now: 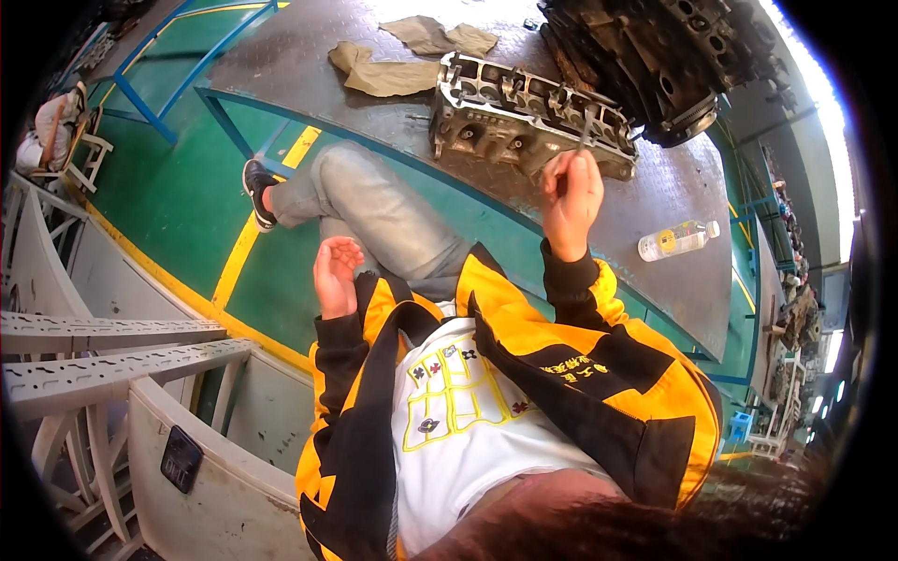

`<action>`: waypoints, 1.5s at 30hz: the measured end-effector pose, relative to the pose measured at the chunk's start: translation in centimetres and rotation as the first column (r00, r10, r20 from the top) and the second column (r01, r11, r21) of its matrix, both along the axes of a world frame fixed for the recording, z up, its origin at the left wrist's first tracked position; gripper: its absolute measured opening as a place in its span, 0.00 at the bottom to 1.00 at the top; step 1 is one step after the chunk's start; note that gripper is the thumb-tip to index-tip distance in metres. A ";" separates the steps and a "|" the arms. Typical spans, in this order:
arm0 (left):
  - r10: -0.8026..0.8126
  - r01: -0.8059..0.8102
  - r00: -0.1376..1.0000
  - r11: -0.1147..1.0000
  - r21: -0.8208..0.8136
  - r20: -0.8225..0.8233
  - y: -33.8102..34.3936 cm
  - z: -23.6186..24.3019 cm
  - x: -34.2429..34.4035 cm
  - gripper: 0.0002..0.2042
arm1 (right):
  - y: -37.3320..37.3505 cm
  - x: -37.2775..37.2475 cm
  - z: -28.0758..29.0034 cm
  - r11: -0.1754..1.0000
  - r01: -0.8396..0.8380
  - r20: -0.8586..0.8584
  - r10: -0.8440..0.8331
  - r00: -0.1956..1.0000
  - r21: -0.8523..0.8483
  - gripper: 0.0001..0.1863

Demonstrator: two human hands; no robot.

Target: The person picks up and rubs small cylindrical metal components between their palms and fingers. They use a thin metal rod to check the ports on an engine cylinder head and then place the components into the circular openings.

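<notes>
Right hand (572,198) fingers clamped on thin tool (582,136), tip at cylinder head (528,114) near edge. Left hand (335,271) off the head, empty, fingers loosely curled apart. Risk: one-handed grip, tool may slip off head

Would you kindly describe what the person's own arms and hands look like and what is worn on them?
Both arms wear long jacket sleeves in bright yellow-orange with broad black panels, ending in black ribbed cuffs at the wrists. The left hand and right hand are bare: no gloves, and no rings or watch visible. The right sleeve carries a small yellow marking on its black panel.
</notes>
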State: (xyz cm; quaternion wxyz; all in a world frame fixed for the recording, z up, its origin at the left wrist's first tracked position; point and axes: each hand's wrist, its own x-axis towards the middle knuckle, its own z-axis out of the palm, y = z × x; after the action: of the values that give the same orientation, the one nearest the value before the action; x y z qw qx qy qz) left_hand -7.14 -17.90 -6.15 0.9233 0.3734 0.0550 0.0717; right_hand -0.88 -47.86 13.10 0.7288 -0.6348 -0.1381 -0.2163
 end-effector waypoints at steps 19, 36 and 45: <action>-0.010 0.010 1.000 1.000 -0.004 -0.002 -0.3 0.2 0.1 0.17 | -1.6 2.6 -4.6 0.999 -0.040 -0.380 0.040 0.924 0.008 0.18; 0.037 -0.037 0.999 0.999 -0.001 0.020 -0.2 -0.2 0.6 0.17 | -2.3 1.5 -2.8 0.956 -0.155 -0.323 0.233 0.917 0.248 0.17; 0.035 -0.035 0.999 0.999 -0.004 -0.002 -0.3 0.1 0.1 0.17 | -1.3 2.0 -3.0 0.986 -0.079 -0.154 0.056 0.986 -0.149 0.16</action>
State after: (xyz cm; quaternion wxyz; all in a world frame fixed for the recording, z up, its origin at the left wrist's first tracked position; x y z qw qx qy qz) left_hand -7.02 -18.16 -6.03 0.9225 0.3708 0.0624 0.0877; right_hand 1.14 -49.19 10.06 0.6927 -0.6986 -0.1209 -0.1319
